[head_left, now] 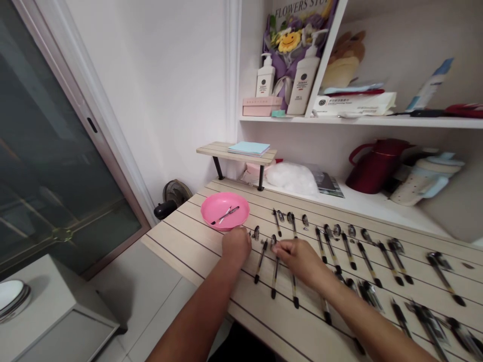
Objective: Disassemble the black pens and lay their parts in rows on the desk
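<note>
My left hand (236, 247) is closed in a fist just in front of the pink bowl (207, 213). Whatever its fingers may hold is hidden. In the bowl lie a dark pen (226, 214) and a thin white stick. My right hand (300, 259) pinches at a small dark pen part (273, 240), like a cap, above a black pen barrel (274, 281). Another barrel (260, 261) lies between my two hands, with a small dark piece (256, 233) beyond it. Several more black barrels (369, 264) and small dark pieces are spread to the right.
A small raised shelf (211, 149) with blue paper (249, 148) stands behind the bowl. A white plastic bag (292, 177), a red jug (377, 166) and a pale tumbler (424, 178) sit along the back. Left of the slatted table (181, 241) are a fan (175, 195) and a white cabinet (49, 311).
</note>
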`<action>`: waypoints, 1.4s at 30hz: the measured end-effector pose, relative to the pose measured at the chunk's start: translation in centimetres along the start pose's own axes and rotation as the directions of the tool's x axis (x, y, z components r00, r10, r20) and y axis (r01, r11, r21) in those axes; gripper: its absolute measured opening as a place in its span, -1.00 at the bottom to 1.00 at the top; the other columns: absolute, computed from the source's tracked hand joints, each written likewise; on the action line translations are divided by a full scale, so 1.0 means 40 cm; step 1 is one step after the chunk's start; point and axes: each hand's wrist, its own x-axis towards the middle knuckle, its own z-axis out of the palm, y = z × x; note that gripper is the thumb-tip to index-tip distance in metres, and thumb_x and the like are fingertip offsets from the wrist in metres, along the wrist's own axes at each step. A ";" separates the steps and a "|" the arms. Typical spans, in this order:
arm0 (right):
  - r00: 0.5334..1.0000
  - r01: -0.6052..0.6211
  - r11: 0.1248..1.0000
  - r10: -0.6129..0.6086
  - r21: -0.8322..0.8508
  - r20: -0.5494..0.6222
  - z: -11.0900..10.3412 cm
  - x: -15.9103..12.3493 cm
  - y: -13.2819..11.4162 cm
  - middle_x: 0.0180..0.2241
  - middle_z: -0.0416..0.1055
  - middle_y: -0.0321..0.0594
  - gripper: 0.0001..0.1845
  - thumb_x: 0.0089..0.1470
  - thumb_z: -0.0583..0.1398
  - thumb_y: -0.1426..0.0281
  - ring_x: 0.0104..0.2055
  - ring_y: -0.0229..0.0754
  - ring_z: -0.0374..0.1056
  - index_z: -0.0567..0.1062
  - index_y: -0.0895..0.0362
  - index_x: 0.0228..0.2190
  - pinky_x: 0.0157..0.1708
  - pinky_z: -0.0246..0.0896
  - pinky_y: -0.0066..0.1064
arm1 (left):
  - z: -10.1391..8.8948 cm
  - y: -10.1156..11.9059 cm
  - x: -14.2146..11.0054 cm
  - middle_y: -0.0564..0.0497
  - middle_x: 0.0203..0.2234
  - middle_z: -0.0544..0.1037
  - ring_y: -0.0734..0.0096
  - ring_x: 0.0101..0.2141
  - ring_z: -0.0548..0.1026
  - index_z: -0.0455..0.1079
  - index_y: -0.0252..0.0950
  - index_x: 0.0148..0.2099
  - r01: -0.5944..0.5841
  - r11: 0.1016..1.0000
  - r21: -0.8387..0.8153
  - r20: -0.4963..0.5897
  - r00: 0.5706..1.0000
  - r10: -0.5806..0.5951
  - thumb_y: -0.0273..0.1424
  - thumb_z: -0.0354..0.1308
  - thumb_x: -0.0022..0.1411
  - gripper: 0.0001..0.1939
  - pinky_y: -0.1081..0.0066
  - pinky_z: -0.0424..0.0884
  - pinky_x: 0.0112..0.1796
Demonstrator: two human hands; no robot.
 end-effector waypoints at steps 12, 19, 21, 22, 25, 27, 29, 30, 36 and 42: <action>0.998 0.023 0.999 -0.021 -0.031 0.055 0.082 -0.138 -0.021 -0.53 0.43 -0.24 -0.71 0.01 -0.01 0.32 -0.46 -0.21 0.31 0.44 0.05 -0.59 -0.43 0.06 -0.45 | -0.150 -0.112 0.159 -0.23 -0.29 0.49 0.15 -0.24 0.43 0.43 -0.38 -0.23 0.168 0.980 0.110 0.036 0.984 -0.173 -0.50 0.07 -0.01 -0.76 0.37 0.28 -0.29; 0.999 0.030 0.999 -0.029 -0.027 0.037 0.097 -0.121 -0.001 -0.52 0.43 -0.26 -0.71 0.01 -0.02 0.33 -0.45 -0.22 0.32 0.41 0.06 -0.62 -0.47 0.05 -0.47 | -0.133 -0.133 0.189 -0.26 -0.30 0.50 0.13 -0.19 0.42 0.45 -0.38 -0.30 0.208 0.972 0.105 0.089 0.972 -0.218 -0.52 0.18 -0.14 -0.75 0.40 0.29 -0.25; 0.999 0.020 1.000 -0.019 -0.017 0.036 0.099 -0.120 0.010 -0.54 0.42 -0.25 -0.70 0.00 -0.02 0.32 -0.46 -0.22 0.31 0.40 0.07 -0.63 -0.48 0.05 -0.46 | -0.143 -0.137 0.186 -0.27 -0.30 0.50 0.13 -0.18 0.42 0.44 -0.38 -0.31 0.208 0.975 0.070 0.080 0.974 -0.214 -0.52 0.16 -0.13 -0.77 0.39 0.28 -0.25; 0.999 0.015 1.000 -0.015 -0.005 0.033 0.098 -0.120 0.014 -0.56 0.41 -0.25 -0.70 0.00 -0.02 0.31 -0.47 -0.22 0.31 0.39 0.07 -0.64 -0.48 0.05 -0.46 | -0.151 -0.136 0.183 -0.27 -0.29 0.49 0.14 -0.19 0.42 0.43 -0.38 -0.32 0.203 0.978 0.047 0.074 0.976 -0.206 -0.51 0.15 -0.12 -0.78 0.39 0.28 -0.25; 1.000 0.007 0.997 -0.007 0.070 -0.004 0.087 -0.113 0.020 -0.62 0.36 -0.27 -0.69 -0.01 0.00 0.28 -0.51 -0.22 0.27 0.37 0.09 -0.66 -0.49 0.05 -0.45 | -0.177 -0.116 0.155 -0.20 -0.31 0.50 0.24 -0.25 0.44 0.41 -0.36 -0.32 0.149 0.987 -0.053 0.055 0.988 -0.146 -0.50 0.09 -0.05 -0.83 0.43 0.29 -0.30; 0.997 -0.037 0.980 0.048 0.193 -0.056 0.067 -0.103 0.017 -0.65 0.31 -0.29 -0.70 -0.02 0.01 0.24 -0.55 -0.24 0.23 0.38 0.10 -0.63 -0.53 0.04 -0.46 | -0.182 -0.082 0.111 -0.09 -0.37 0.51 0.37 -0.34 0.46 0.38 -0.32 -0.30 0.086 0.986 -0.139 0.052 0.995 -0.080 -0.48 0.03 0.01 -0.83 0.50 0.30 -0.36; 0.981 -0.115 0.905 0.169 0.409 -0.099 0.040 -0.089 0.012 -0.62 0.30 -0.32 -0.72 -0.05 0.05 0.18 -0.59 -0.27 0.20 0.41 0.11 -0.51 -0.58 0.05 -0.47 | -0.168 -0.034 0.041 0.03 -0.48 0.50 0.49 -0.48 0.45 0.33 -0.28 -0.25 0.019 0.965 -0.261 0.075 0.997 0.001 -0.44 -0.03 0.05 -0.81 0.56 0.29 -0.47; 0.966 -0.144 0.835 0.235 0.532 -0.108 0.027 -0.082 0.010 -0.59 0.31 -0.32 -0.71 -0.07 0.07 0.15 -0.60 -0.29 0.19 0.40 0.11 -0.43 -0.60 0.05 -0.48 | -0.154 -0.008 0.000 0.05 -0.54 0.48 0.51 -0.55 0.43 0.31 -0.29 -0.24 -0.020 0.898 -0.439 0.101 0.992 0.072 -0.45 -0.03 0.04 -0.80 0.56 0.27 -0.53; 0.903 -0.080 0.545 0.395 0.835 -0.172 0.010 -0.067 0.031 -0.63 0.25 -0.39 -0.67 -0.15 0.16 0.10 -0.70 -0.39 0.08 0.28 0.10 -0.48 -0.72 -0.04 -0.54 | -0.046 0.102 -0.199 0.14 -0.65 0.33 0.60 -0.65 0.29 0.26 -0.28 -0.40 -0.037 0.623 -0.781 0.147 0.959 0.241 -0.48 0.02 -0.06 -0.91 0.59 0.17 -0.61; 0.911 -0.110 0.524 0.392 0.845 -0.125 0.049 -0.075 0.055 -0.74 0.15 -0.47 -0.67 -0.18 0.20 0.12 -0.73 -0.39 0.02 0.30 0.10 -0.48 -0.73 -0.10 -0.53 | -0.030 0.119 -0.201 0.16 -0.61 0.30 0.64 -0.70 0.20 0.26 -0.27 -0.23 0.119 0.490 -0.864 0.288 0.914 0.285 -0.34 -0.01 0.03 -0.78 0.59 0.12 -0.66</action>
